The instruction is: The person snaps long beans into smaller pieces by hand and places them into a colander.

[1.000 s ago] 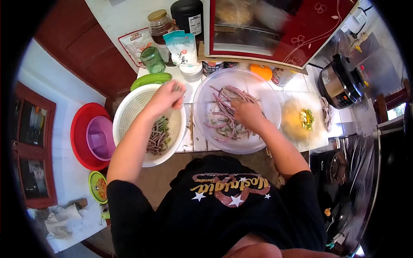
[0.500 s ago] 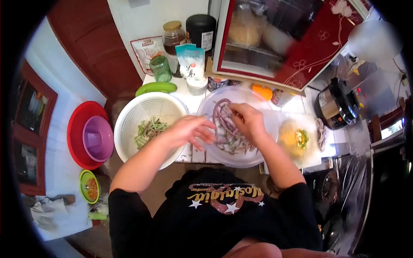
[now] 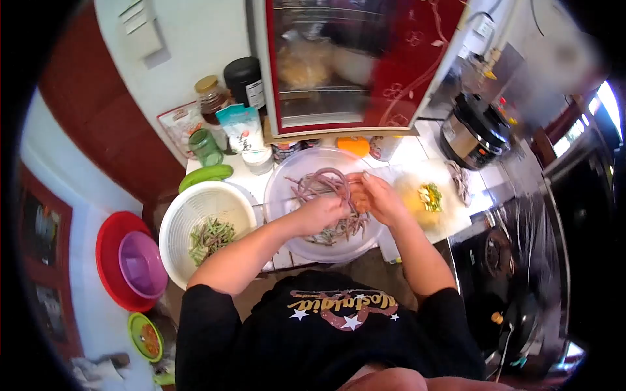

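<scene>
Over the clear plastic bowl (image 3: pixel 277 236), my left hand (image 3: pixel 324 215) is closed on purple long beans (image 3: pixel 331 177). My right hand (image 3: pixel 378 197) is beside it at the bowl's right side, fingers curled round the same looped beans. More beans and short pieces lie in the bowl beneath my hands. To the left, a white colander (image 3: pixel 171 225) holds a pile of cut green and purple bean pieces (image 3: pixel 212 240).
Green gourds (image 3: pixel 205 176), a green glass jar (image 3: pixel 205 147) and a teal-white bag (image 3: pixel 241 128) stand behind the colander. A cutting board (image 3: pixel 450 225) with chopped food, a pressure cooker (image 3: pixel 475 131) and a stove (image 3: pixel 482 260) are rightward. Red and purple basins (image 3: pixel 109 260) sit left.
My left hand has moved from over the colander rightward to the bowl and closed on the beans near my right hand. The camera view has shifted too.
</scene>
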Action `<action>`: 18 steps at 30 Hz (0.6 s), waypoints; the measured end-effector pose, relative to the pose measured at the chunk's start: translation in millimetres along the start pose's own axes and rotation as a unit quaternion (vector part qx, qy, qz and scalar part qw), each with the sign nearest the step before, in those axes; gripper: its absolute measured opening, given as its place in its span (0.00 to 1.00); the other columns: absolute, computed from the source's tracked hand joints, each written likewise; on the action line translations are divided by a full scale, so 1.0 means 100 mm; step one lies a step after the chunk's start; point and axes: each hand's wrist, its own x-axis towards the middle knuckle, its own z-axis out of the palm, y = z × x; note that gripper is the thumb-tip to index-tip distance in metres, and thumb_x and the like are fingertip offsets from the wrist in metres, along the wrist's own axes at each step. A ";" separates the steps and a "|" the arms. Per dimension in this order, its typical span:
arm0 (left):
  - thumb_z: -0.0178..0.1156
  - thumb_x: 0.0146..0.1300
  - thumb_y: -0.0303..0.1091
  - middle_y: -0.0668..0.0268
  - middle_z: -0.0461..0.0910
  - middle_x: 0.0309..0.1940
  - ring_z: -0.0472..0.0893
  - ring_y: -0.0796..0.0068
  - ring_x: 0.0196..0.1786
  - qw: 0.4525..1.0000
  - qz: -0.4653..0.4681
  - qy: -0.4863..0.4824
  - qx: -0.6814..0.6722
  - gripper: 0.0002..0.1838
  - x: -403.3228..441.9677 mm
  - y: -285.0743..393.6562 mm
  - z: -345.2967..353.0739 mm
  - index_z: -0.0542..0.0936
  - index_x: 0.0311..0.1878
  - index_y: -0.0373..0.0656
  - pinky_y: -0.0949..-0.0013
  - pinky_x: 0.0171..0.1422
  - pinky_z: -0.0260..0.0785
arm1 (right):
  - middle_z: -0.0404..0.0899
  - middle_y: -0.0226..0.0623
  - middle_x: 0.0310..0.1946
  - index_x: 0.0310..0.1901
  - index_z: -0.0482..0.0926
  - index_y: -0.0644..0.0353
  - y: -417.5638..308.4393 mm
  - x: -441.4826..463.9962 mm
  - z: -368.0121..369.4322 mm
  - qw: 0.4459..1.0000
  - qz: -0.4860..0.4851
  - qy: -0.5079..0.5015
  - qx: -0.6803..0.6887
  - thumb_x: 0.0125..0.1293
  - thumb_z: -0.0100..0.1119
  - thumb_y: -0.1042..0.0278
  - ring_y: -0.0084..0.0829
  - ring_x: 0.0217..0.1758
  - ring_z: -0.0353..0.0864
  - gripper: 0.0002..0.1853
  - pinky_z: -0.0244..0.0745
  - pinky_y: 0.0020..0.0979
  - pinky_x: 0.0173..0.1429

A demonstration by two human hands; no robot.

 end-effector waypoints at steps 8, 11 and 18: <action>0.50 0.62 0.35 0.70 0.71 0.18 0.68 0.83 0.20 0.998 0.021 0.045 0.042 0.11 -0.20 -0.02 -0.11 0.74 0.30 0.38 0.79 0.25 0.60 | 0.77 0.34 0.25 0.41 0.74 0.59 0.04 0.16 0.06 0.962 0.058 -0.101 0.246 0.62 0.54 0.65 0.18 0.19 0.67 0.09 0.60 0.19 0.23; 0.50 0.61 0.34 0.70 0.71 0.16 0.67 0.82 0.17 0.992 -0.039 0.121 0.019 0.11 -0.13 -0.16 -0.27 0.74 0.28 0.37 0.78 0.22 0.60 | 0.77 0.35 0.26 0.39 0.72 0.60 0.05 0.12 0.26 0.982 0.004 -0.055 0.181 0.62 0.53 0.69 0.19 0.21 0.69 0.07 0.64 0.20 0.25; 0.50 0.62 0.33 0.68 0.73 0.19 0.73 0.80 0.20 0.995 -0.002 0.099 -0.006 0.09 -0.26 0.04 -0.43 0.74 0.30 0.38 0.78 0.24 0.65 | 0.78 0.39 0.29 0.39 0.70 0.60 0.02 0.06 0.29 0.979 -0.072 -0.021 0.188 0.62 0.52 0.72 0.20 0.22 0.73 0.06 0.69 0.19 0.26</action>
